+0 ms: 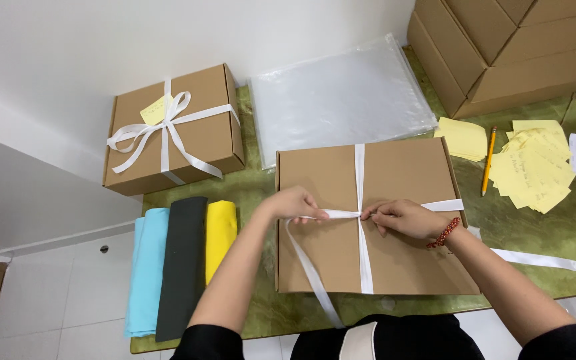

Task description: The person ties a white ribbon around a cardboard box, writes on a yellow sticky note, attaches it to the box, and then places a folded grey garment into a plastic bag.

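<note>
I am at a small gift-packing station, the back room of a shop or a home business. My green marbled worktop (555,233) stands against a plain white wall with a tiled floor beneath. At the upper right of the frame plain cardboard cartons (501,47) are stacked. At the upper left sits a finished box tied with white ribbon (171,130). Clear plastic bags (341,97) lie at top centre, yellow note slips (535,167) and a pencil (487,160) at right, folded cloths (181,263) at lower left.

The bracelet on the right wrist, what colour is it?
The bracelet is red, made of beads, seen in the head view.
</note>
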